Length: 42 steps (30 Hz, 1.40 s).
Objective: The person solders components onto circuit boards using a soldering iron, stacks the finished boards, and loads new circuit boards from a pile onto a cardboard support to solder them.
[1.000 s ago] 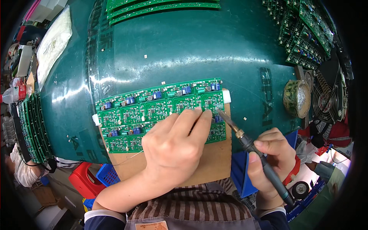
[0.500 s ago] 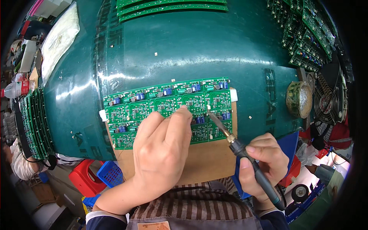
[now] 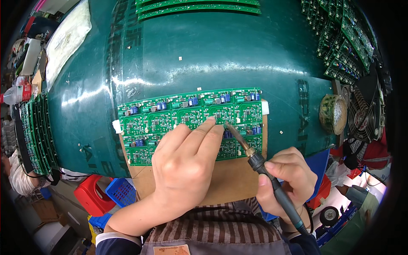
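A green circuit board panel [image 3: 182, 117] with rows of small blue and green parts lies on a brown board [image 3: 229, 182] in front of me. My left hand [image 3: 185, 165] rests over the panel's middle, its fingers bent together with the tips down on it. Whatever lies under those fingertips is hidden. My right hand [image 3: 291, 176] grips a soldering iron [image 3: 276, 189] by its dark handle. The iron slants up and left, its tip at the panel just right of my left fingertips.
On the green tabletop [image 3: 204, 46], more circuit boards [image 3: 199, 7] lie at the far edge. Board stacks stand at far right [image 3: 346, 40] and left [image 3: 38, 136]. A round tin [image 3: 332, 112] sits beside a fan [image 3: 363, 114] at right. A white bag [image 3: 68, 40] lies far left.
The iron's tip has shifted left and closer to my left fingertips, and my right hand has moved slightly left with it. My left index finger reaches a bit straighter; the whole view has shifted slightly.
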Motion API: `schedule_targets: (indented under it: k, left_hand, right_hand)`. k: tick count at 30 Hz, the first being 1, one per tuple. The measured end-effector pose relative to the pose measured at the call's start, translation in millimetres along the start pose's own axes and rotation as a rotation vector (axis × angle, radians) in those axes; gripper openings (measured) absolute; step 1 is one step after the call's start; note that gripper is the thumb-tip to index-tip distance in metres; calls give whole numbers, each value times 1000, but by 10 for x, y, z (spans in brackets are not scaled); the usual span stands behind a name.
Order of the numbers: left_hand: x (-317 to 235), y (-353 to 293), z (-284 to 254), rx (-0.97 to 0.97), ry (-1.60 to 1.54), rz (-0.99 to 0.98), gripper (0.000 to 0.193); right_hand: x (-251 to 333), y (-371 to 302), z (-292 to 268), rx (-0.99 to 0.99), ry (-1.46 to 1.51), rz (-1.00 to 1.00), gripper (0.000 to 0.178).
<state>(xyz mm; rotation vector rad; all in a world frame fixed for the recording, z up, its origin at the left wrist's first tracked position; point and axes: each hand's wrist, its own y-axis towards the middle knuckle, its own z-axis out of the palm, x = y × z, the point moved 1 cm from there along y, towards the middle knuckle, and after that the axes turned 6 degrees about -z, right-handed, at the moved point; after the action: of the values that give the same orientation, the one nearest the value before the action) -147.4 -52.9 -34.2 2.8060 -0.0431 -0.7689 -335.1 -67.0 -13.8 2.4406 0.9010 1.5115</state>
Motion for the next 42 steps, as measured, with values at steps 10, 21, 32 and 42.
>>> schedule_targets:
  k: [10,21,32,42]
  left_hand:
    - [69,-81,-293,-70,73,-78,26]
    - [225,-175,-250,-64,31,-80,24]
    - [256,-170,-281,-33,44,-50,25]
    - [371,-283,-479,-66,127,-227,17]
  right_hand:
    - [86,-24,83,-7,4,-12,22]
    - [100,41,331,2,24,-35,20]
    - [193,92,360,72,-51,-86,20]
    - [277,79,504,42,-3,-92,21]
